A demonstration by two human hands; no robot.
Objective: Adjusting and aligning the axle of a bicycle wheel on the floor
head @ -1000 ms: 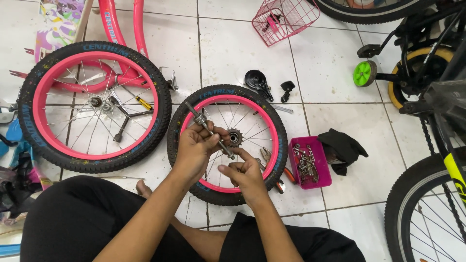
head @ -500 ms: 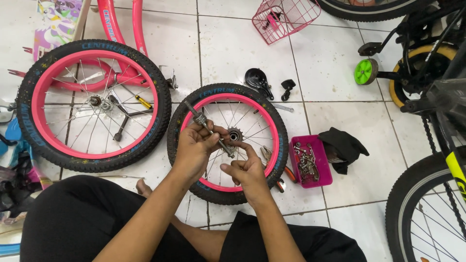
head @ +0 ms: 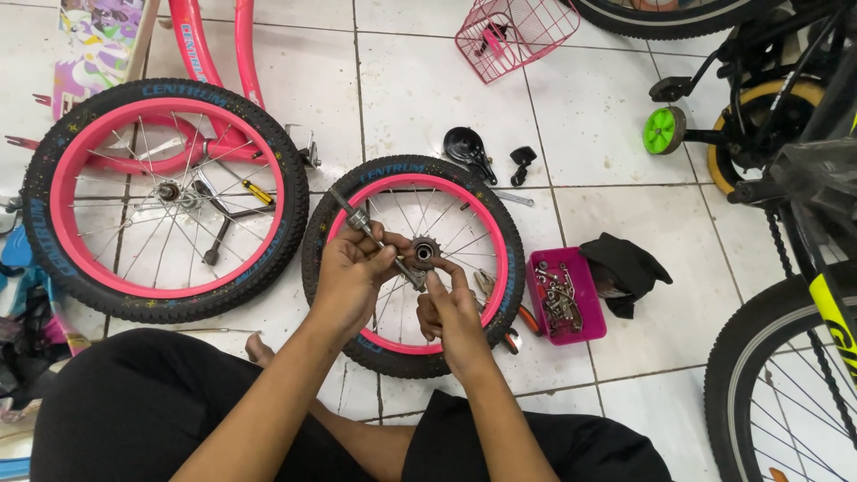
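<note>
Single head view, worn camera looking steeply down from above seated person's lap, close to both hands, facing white tiled floor (head: 428, 89); small pink-rimmed black-tyred wheel (head: 500, 241) centre frame, no second view

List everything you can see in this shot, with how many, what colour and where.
small wheel: one, black tyre, pink rim, flat on floor, centre
axle tool: one, metal, at that wheel's hub
large wheel: one, black tyre, pink rim, left
bike frame: one, pink, top left
tray of metal parts: one, pink, right of small wheel
cloth: one, black, beside tray
basket: one, pink, top
training wheel: one, green, upper right
left hand: holds axle tool
right hand: fingers at hub
</note>
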